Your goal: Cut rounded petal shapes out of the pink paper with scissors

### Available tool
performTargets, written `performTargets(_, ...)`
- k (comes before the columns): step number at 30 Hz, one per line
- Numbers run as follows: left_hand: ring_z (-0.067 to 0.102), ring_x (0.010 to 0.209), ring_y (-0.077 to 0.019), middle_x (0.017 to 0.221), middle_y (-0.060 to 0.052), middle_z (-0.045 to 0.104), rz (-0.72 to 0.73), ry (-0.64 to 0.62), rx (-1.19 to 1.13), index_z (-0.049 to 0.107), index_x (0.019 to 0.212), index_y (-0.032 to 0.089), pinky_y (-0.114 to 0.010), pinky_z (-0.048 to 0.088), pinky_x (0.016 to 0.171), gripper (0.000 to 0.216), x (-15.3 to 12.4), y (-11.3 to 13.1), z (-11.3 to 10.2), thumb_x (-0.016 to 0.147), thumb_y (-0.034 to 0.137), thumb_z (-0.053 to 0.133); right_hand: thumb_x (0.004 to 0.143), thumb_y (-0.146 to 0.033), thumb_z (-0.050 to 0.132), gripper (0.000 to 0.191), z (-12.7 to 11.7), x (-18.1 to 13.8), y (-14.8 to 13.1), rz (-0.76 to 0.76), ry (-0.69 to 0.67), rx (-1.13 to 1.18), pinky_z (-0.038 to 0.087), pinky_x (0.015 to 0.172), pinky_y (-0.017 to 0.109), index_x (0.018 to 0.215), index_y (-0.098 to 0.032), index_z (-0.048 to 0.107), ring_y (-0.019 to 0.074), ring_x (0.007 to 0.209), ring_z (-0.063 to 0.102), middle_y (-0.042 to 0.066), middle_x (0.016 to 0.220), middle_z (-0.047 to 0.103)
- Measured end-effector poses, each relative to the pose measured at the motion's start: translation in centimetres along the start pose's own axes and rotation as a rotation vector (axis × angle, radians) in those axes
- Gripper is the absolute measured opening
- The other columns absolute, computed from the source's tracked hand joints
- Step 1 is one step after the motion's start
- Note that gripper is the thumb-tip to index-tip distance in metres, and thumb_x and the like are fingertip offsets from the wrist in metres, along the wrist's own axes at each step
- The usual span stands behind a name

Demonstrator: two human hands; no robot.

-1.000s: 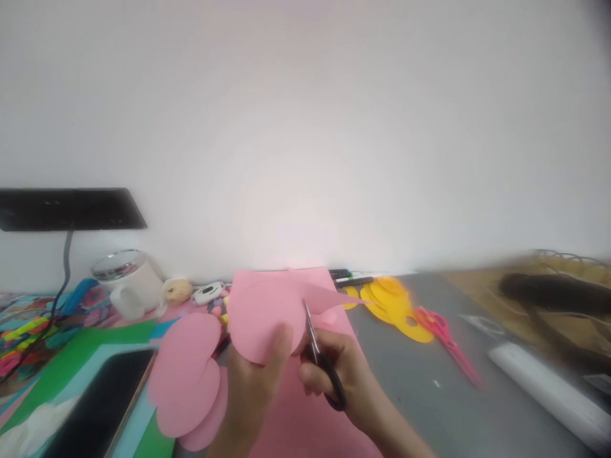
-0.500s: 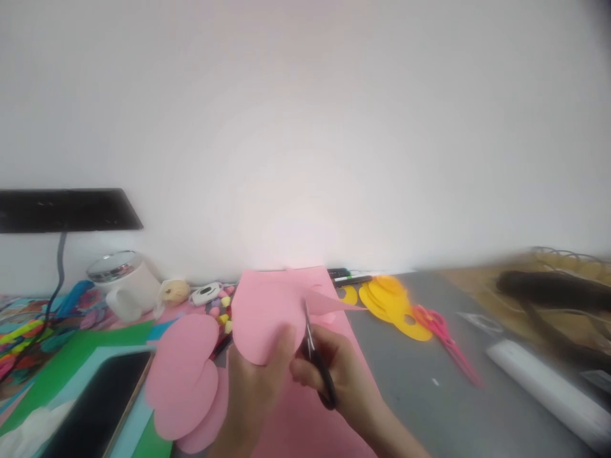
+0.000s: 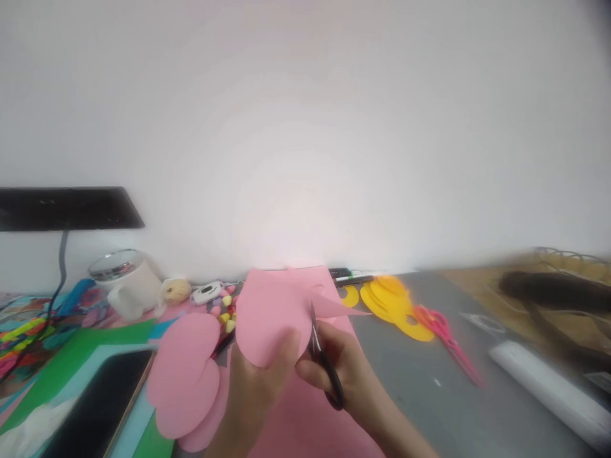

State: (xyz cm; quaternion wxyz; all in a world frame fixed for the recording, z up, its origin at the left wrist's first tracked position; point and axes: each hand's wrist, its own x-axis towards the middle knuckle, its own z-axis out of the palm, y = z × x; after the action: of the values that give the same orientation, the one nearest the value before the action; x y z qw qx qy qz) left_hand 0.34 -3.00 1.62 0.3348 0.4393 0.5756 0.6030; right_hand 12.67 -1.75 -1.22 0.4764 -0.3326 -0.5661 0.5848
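My left hand pinches the lower edge of a rounded piece of pink paper, with the thumb on its face. A pair of black-handled scissors is in my right hand, the blades pointing up at the paper's right edge. From that edge a pointed strip of the same paper sticks out to the right. Beneath both hands lies a larger pink sheet. Several rounded pink cut-outs overlap to the left of my left hand.
A phone lies on coloured paper at the left, near a white mug. To the right are yellow cut-outs, pink scissors and a long white object. A wall rises behind the table.
Both hands, the pink paper and the scissors have shifted slightly to the right in view. The scissors' blades look closer together. My grip on both is unchanged.
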Motion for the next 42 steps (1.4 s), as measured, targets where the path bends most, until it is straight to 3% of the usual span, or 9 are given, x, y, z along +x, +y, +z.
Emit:
performTargets(17, 0.065, 0.072, -0.0174, 0.073, -0.001, 0.071, -0.033, -0.011, -0.01, 0.07, 0.078, 0.017, -0.024, 0.053, 0.063, 0.022, 0.0, 0.6, -0.1, 0.064, 0.034, 0.069, 0.071, -0.042, 0.076, 0.037, 0.0, 0.0, 0.1, 0.012, -0.011, 0.031, 0.025, 0.047, 0.021, 0.069, -0.017, 0.048, 0.0077, 0.053, 0.028, -0.007, 0.06, 0.033)
performTargets(33, 0.064, 0.071, -0.0205, 0.071, -0.003, 0.068, 0.008, 0.004, -0.001, 0.066, 0.08, 0.015, -0.028, 0.052, 0.063, 0.03, 0.5, -0.6, -0.3, 0.063, 0.039, 0.071, 0.068, -0.04, 0.078, 0.035, 0.0, 0.0, 0.2, 0.033, 0.013, -0.008, 0.029, 0.048, 0.022, 0.067, -0.017, 0.051, 0.0088, 0.052, 0.032, -0.006, 0.058, 0.039)
performTargets(42, 0.062, 0.065, -0.0193, 0.065, -0.002, 0.066, -0.02, -0.003, 0.004, 0.065, 0.074, 0.015, -0.028, 0.05, 0.057, 0.03, 0.4, -0.3, -0.4, 0.063, 0.043, 0.071, 0.069, -0.046, 0.074, 0.036, 0.1, 0.0, -0.1, 0.062, 0.031, -0.057, 0.034, 0.048, 0.023, 0.066, -0.017, 0.053, 0.0094, 0.05, 0.038, -0.005, 0.055, 0.044)
